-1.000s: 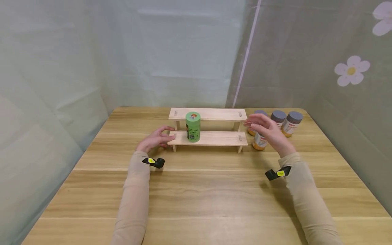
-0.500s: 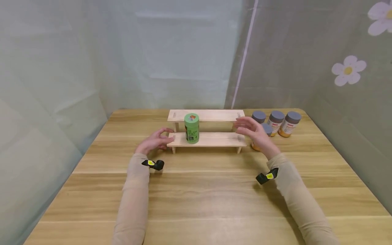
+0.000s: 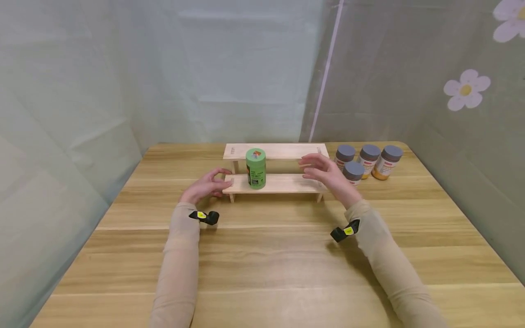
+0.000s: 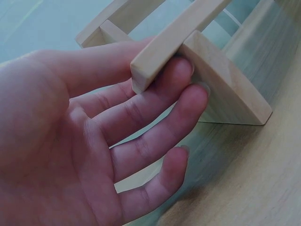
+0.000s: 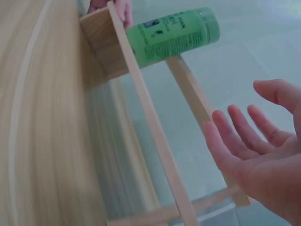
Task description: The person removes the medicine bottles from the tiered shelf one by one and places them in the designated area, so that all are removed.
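A two-tier wooden display shelf (image 3: 283, 183) stands toward the back of the table. On its lower tier, left of the middle, a green canister (image 3: 256, 169) is upright. My left hand (image 3: 205, 186) grips the left end of the lower plank (image 4: 178, 37), its fingers curled beneath the wood in the left wrist view. Over the right part of the shelf, my right hand (image 3: 328, 175) has its fingers spread and slightly bent, holding nothing. In the right wrist view that palm (image 5: 263, 169) is bare, with the canister (image 5: 174, 37) beyond the planks.
Several bottles with grey lids (image 3: 387, 162) and orange bottoms cluster at the back right, one of them (image 3: 353, 171) partly behind my right hand. A pale curtain (image 3: 229, 68) hangs behind the wooden table (image 3: 262, 264); a grey, flowered one (image 3: 463, 136) hangs at right.
My right hand has moved left from in front of the bottles to over the right part of the shelf, uncovering more of the bottles. My left hand has stayed at the shelf's left end.
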`<state>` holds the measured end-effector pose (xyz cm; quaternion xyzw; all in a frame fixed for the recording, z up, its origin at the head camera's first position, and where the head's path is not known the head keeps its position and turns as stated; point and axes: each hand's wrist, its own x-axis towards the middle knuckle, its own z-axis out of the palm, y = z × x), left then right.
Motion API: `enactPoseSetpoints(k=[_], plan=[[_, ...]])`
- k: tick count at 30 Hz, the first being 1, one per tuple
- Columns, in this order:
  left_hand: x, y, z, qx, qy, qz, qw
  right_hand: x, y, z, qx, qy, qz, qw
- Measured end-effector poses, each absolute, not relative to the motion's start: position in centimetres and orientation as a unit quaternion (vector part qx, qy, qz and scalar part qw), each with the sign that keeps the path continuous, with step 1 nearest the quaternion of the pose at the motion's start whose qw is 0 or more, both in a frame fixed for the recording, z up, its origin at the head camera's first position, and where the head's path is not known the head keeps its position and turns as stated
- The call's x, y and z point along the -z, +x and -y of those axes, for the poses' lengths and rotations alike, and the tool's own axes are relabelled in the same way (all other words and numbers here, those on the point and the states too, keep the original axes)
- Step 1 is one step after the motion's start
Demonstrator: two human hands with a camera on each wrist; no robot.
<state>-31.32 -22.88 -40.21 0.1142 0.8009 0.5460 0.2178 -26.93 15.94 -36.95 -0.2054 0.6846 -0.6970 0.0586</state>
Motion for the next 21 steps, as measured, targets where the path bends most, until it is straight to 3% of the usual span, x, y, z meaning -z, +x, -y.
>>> enactPoseSetpoints(k=[9,21], plan=[[40.4,-31.4,23.1,-0.546,0.112,-0.802,0.217,36.2,-27.1,-14.0,0.718,-0.195,-0.66,0.104],[40.4,-31.7,22.9,-0.549,0.115,-0.798,0.222,35.6,-27.7,-11.9,0.738,-0.176,-0.643,0.1]])
